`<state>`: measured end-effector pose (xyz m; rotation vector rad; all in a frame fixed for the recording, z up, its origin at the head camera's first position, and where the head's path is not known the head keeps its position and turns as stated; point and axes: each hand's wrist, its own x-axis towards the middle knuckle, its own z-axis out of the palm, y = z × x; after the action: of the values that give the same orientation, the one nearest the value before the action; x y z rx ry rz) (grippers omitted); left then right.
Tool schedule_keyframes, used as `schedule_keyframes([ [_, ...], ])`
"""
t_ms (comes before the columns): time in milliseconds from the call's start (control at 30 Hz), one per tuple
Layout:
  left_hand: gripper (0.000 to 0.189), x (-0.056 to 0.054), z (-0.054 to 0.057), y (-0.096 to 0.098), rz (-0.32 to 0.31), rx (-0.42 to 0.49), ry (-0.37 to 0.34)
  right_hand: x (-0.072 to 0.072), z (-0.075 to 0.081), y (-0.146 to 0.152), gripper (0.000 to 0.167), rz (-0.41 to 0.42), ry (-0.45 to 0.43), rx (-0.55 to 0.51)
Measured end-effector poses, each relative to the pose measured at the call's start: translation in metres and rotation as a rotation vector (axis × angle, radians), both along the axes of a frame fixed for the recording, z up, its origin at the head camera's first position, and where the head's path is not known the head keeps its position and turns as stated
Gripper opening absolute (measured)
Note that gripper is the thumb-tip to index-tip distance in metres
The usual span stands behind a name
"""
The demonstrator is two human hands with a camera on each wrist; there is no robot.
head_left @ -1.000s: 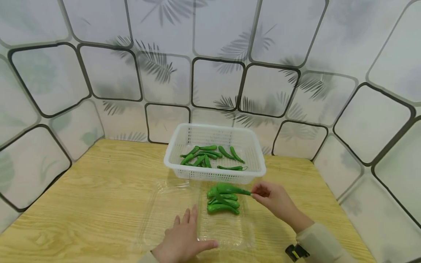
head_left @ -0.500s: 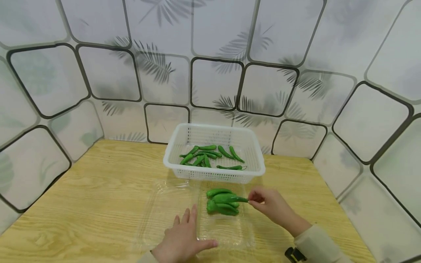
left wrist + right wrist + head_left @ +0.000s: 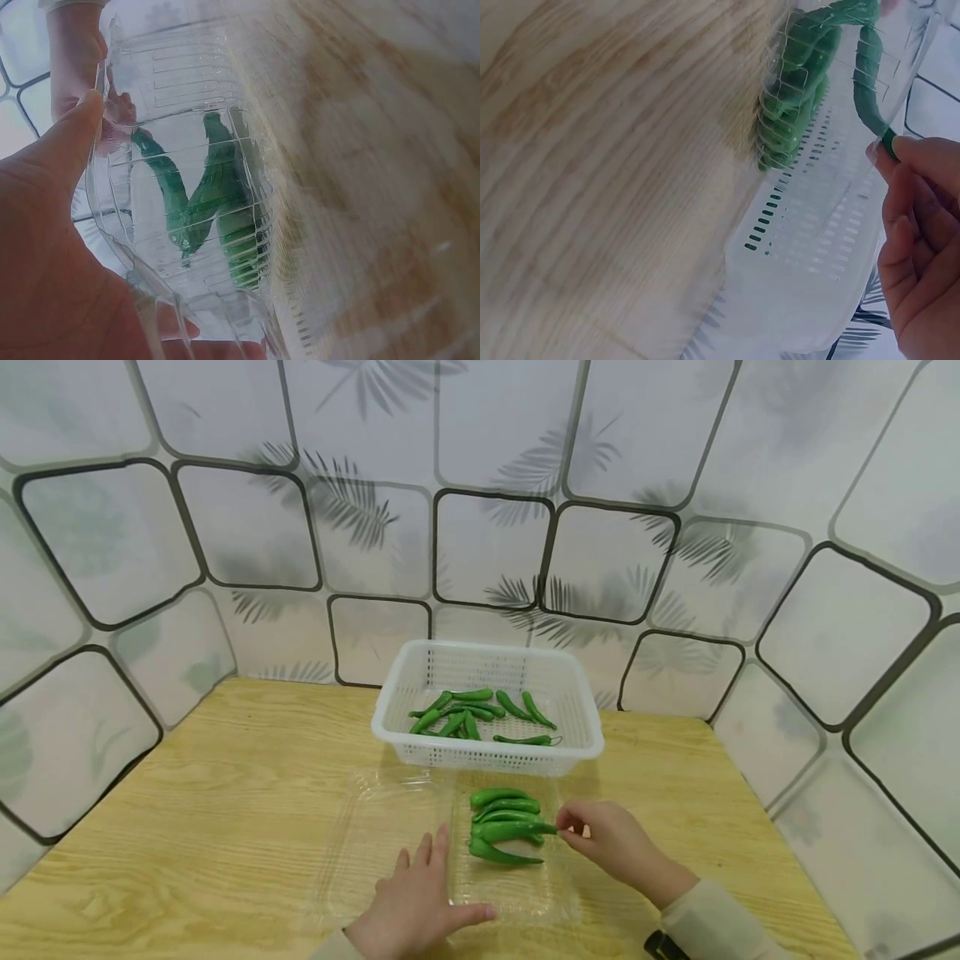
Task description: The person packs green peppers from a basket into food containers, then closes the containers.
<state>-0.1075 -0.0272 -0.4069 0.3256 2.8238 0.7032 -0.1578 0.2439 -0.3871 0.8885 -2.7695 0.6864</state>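
My right hand [image 3: 618, 847] pinches the thin tip of a green chili pepper [image 3: 513, 831] between thumb and fingertips. This pepper lies over the right half of a clear plastic clamshell box [image 3: 517, 893], among several others laid side by side. In the right wrist view, the pinched pepper [image 3: 867, 82] shows behind the clear wall. My left hand [image 3: 408, 897] rests with spread, straight fingers at the middle of the box, its thumb reaching over the near edge of the right half. In the left wrist view, peppers [image 3: 232, 202] show through the ridged plastic.
Behind the box stands a white perforated basket [image 3: 487, 760] holding several green chili peppers [image 3: 457, 714]. The box's other half [image 3: 375, 835] lies flat on the left. A wooden table [image 3: 202, 802] carries everything, with patterned walls [image 3: 487, 552] behind and at both sides.
My right hand has drawn the pinched pepper toward me, from the back of the row to its front. One pepper in the box has shifted nearer. The left hand has stayed put.
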Motion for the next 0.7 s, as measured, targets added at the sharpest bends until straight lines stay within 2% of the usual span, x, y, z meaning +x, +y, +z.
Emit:
schedule_keyframes([
  [367,0.12,0.001,0.001,0.0,0.011,0.0,-0.006,0.002,-0.001,-0.006,0.016,-0.021,0.034,0.033],
  [700,0.12,0.0,0.004,0.0,0.012,-0.01,-0.028,0.001,-0.002,-0.011,0.013,-0.046,-0.034,0.107],
])
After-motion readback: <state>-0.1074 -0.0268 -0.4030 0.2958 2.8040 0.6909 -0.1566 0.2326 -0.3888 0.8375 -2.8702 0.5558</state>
